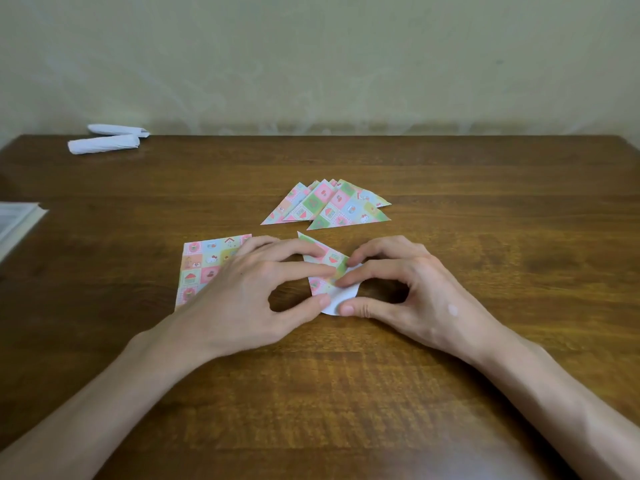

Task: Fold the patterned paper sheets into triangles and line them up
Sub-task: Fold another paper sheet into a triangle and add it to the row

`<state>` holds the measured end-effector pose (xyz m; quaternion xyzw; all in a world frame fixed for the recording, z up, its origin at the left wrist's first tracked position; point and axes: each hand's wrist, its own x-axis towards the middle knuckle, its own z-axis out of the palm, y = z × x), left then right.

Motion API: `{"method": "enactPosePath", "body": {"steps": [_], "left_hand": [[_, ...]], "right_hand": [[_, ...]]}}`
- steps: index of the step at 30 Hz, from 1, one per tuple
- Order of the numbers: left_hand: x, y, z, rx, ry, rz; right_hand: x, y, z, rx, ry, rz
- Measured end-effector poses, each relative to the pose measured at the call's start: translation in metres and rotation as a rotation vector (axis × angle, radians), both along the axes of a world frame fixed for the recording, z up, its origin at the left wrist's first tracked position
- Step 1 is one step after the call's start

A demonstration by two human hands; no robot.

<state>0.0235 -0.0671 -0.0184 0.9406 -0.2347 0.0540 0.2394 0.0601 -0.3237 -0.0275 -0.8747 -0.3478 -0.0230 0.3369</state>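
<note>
A partly folded patterned sheet (329, 268) is pinched between the left hand (263, 292) and right hand (398, 292), equally near both, its long axis pointed away toward the folded triangles (329, 206) laid just beyond them on the bench (485, 188).

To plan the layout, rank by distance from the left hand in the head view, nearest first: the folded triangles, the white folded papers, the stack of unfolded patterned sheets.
1. stack of unfolded patterned sheets: partly under the left hand, which pinches the half-folded sheet.
2. folded triangles: farther back, mid-table.
3. white folded papers: far left, by the wall.
</note>
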Motion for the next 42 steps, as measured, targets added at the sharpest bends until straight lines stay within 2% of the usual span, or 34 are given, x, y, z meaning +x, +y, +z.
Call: {"method": "enactPosePath", "body": {"steps": [4,8,12,16,22,34,42], "left_hand": [[-0.001,0.006,0.003,-0.036,0.041,-0.09],[0.0,0.001,0.001,-0.078,-0.139,-0.09],[0.0,-0.002,-0.002,-0.112,-0.204,-0.08],[0.0,-0.001,-0.002,-0.105,-0.151,-0.111],[-0.003,0.007,-0.003,-0.113,-0.043,-0.144],[-0.01,0.011,0.001,-0.085,0.005,-0.163],[-0.01,0.012,0.001,-0.003,-0.043,-0.203]], "right_hand": [[-0.001,0.001,0.001,0.019,-0.002,-0.025],[-0.001,0.002,0.002,0.022,-0.004,-0.037],[-0.005,-0.002,0.01,0.005,0.012,0.049],[-0.005,-0.002,0.009,0.018,-0.01,0.087],[-0.002,-0.007,0.007,-0.066,0.072,0.168],[-0.007,0.005,0.002,0.11,0.126,0.004],[-0.009,0.004,0.003,0.058,0.09,0.014]]}}
